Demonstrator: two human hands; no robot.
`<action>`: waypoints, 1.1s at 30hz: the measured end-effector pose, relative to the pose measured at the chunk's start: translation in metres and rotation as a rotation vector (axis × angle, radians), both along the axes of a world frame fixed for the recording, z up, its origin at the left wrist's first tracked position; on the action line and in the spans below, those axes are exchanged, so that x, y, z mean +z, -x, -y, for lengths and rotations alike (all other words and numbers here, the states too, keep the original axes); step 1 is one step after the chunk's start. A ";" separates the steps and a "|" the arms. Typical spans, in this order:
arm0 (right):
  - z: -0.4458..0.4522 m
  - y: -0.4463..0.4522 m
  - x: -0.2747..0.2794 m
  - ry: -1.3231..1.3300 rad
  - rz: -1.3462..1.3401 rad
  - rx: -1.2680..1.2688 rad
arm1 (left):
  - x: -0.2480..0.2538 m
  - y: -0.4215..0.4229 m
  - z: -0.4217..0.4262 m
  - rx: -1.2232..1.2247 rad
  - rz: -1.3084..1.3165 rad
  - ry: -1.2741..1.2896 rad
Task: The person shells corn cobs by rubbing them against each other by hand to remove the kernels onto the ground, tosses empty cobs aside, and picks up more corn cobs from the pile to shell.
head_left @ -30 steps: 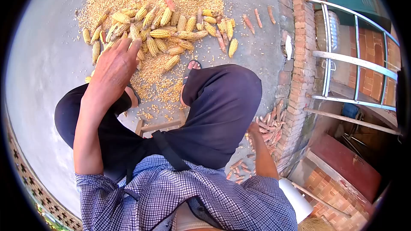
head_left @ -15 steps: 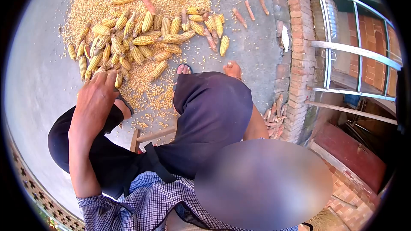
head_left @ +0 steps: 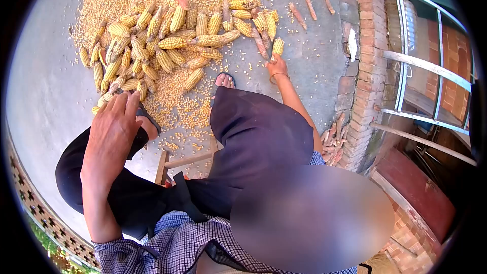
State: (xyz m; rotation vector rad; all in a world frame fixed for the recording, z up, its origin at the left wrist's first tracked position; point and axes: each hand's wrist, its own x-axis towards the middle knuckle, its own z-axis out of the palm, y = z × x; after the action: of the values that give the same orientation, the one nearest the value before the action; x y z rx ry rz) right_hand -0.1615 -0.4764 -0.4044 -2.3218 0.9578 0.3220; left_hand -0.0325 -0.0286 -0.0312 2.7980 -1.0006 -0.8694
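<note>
My right hand [head_left: 277, 67] reaches past my right knee, its fingers closed on the lower end of a yellow corn cob [head_left: 278, 46] lying at the right side of the pile. My left hand [head_left: 110, 131] hangs over my left knee, back up, with its fingers loosely bent and nothing visible in them. Just beyond its fingertips lie the lower cobs of the heap [head_left: 165, 61]. Loose kernels [head_left: 187, 106] are scattered between my feet, and a broad layer of kernels [head_left: 109, 0] spreads behind the cobs.
Bare reddish cobs [head_left: 298, 16] lie on the concrete at the right, with more [head_left: 334, 144] beside a low brick edge [head_left: 366, 76]. A metal railing [head_left: 428, 64] stands beyond it. Part of a wooden stool [head_left: 188, 161] shows between my legs. A blurred oval covers the lower right.
My right hand has come from beside the bare cobs, forward past my knee, to the yellow cob and closed on it. My left hand has drawn back from over the heap towards my left knee.
</note>
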 end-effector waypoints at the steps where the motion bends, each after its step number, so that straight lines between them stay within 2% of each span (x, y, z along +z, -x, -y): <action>1: 0.002 -0.005 -0.005 -0.037 0.008 -0.014 | 0.001 -0.001 0.001 0.005 -0.010 -0.008; 6: 0.003 -0.013 -0.015 0.024 0.004 -0.048 | 0.001 0.002 0.004 -0.030 0.031 -0.012; 10: -0.013 -0.021 0.006 0.111 -0.017 -0.150 | 0.002 0.002 0.005 -0.064 0.032 -0.045; 13: -0.020 -0.011 0.011 0.166 0.114 -0.235 | 0.001 0.001 0.006 -0.046 0.018 -0.025; 16: -0.029 0.004 0.011 -0.164 0.405 -0.372 | 0.002 0.001 0.005 -0.049 0.033 -0.009; 17: -0.030 0.011 0.020 -0.324 0.393 -0.395 | 0.002 0.002 0.005 -0.050 0.018 -0.008; 19: -0.048 0.010 0.080 -0.653 0.367 -0.443 | 0.004 -0.001 0.006 -0.056 -0.004 -0.014; 23: -0.082 -0.009 0.191 -0.943 0.500 -0.166 | 0.009 -0.003 0.008 -0.069 -0.007 0.033; 25: -0.097 -0.030 0.237 -1.111 0.570 -0.020 | 0.009 -0.004 0.009 -0.018 -0.048 0.110; 26: -0.101 -0.039 0.255 -1.153 0.567 0.045 | 0.005 -0.003 0.007 0.024 -0.047 0.232; 27: -0.105 -0.047 0.269 -1.195 0.562 0.112 | 0.007 -0.003 0.011 0.120 -0.118 0.268; 29: -0.115 -0.067 0.296 -1.277 0.503 0.228 | -0.004 -0.002 0.012 0.281 -0.284 0.532; 31: -0.128 -0.084 0.320 -1.354 0.390 0.319 | -0.014 0.001 0.020 0.662 -0.716 0.978; 33: -0.149 -0.099 0.335 -1.334 0.408 0.564 | -0.012 -0.005 0.024 0.823 -1.005 1.146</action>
State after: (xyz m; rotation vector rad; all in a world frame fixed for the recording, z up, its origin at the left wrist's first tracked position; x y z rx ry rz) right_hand -0.0623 -0.3277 -0.0697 -1.2333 -0.1934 0.4783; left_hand -0.0275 -0.0526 -0.0436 1.2557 -0.0299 -0.9085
